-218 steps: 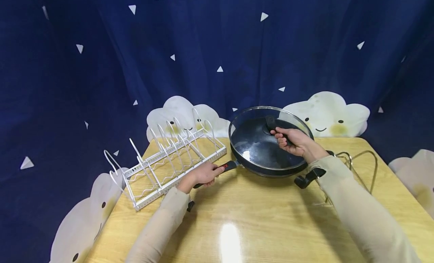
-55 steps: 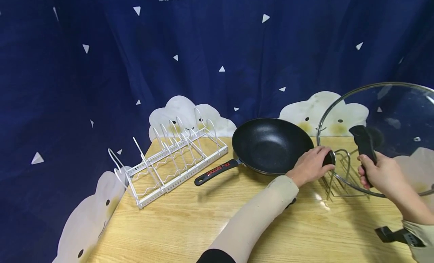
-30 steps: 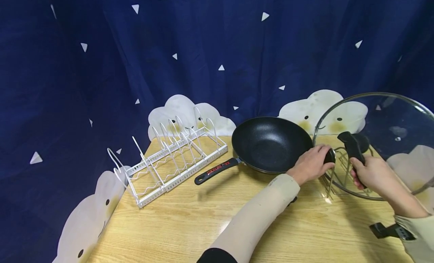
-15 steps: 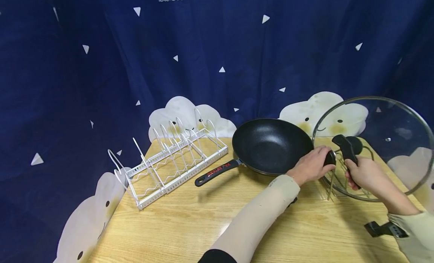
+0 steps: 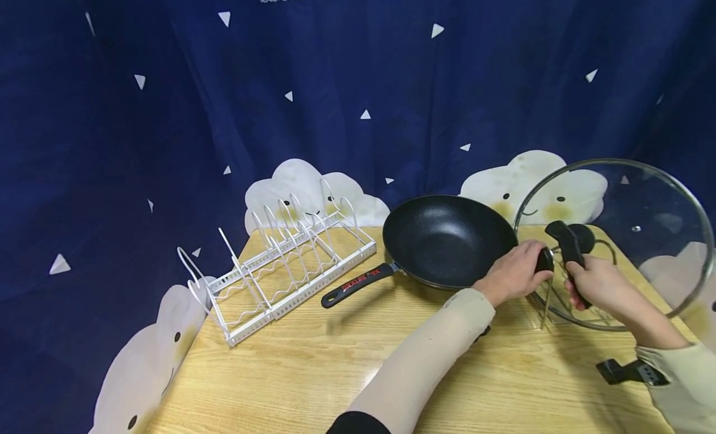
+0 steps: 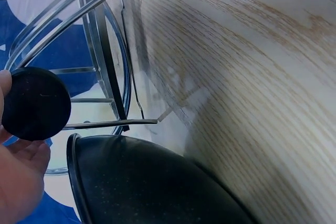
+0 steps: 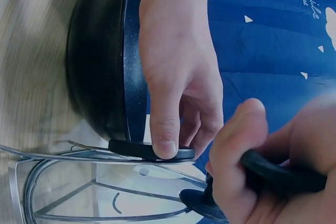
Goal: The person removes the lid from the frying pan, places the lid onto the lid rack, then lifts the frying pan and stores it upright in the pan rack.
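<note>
Glass lid [image 5: 626,235] stands nearly upright at the right end of a wooden counter [image 5: 302,372], held by a person's right hand [image 5: 601,285], whose grip is curled around the lid's black handle [image 5: 567,242]. The lower rim is beside a metal wire stand [image 5: 546,306]; whether the two touch cannot be made out. The left hand [image 5: 517,269] reaches across to the same spot, its grip pinching a round black disc [image 6: 37,103] between thumb and fingers, just beside the stand's wires and the right edge of a black wok [image 5: 447,241]. The right wrist view shows that disc edge-on and the left wrist view its flat face; neither makes clear what it is fixed to. The wok sits toward the back of the counter, its long handle [image 5: 358,285], marked with red lettering, pointing left and toward the viewer. Farther left, well apart from both hands, a white wire rack [image 5: 302,294] lies at an angle, hoops rising from its rectangular frame. Beige sleeves cover the forearms. Behind hangs a navy curtain [image 5: 335,61] printed with white triangles and smiling clouds.
</note>
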The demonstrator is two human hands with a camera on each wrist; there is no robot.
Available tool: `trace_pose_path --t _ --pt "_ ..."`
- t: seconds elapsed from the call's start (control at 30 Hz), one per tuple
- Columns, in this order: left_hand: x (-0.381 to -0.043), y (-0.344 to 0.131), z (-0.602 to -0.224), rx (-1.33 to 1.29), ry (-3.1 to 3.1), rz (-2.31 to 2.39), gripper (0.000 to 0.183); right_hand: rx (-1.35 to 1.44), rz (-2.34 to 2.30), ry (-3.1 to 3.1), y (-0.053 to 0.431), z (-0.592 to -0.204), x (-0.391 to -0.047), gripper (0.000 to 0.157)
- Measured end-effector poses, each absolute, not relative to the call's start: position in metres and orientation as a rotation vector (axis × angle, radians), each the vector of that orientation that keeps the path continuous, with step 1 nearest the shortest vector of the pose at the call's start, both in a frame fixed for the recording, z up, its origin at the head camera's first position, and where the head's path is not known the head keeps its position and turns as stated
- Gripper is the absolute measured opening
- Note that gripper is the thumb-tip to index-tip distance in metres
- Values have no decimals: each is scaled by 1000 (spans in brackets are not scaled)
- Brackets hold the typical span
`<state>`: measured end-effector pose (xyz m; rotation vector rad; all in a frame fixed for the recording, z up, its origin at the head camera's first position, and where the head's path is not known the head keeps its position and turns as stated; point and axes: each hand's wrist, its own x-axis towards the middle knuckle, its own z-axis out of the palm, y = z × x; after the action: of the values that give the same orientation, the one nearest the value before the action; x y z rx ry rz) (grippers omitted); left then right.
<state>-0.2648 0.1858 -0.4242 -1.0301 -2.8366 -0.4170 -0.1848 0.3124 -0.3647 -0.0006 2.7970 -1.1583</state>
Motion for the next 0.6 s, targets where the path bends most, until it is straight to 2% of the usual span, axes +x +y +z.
trace_pose_path --t 0.6 --pt "-265 189 -428 -990 -2834 -364 59 36 -1368 2649 305 -364 -185 40"
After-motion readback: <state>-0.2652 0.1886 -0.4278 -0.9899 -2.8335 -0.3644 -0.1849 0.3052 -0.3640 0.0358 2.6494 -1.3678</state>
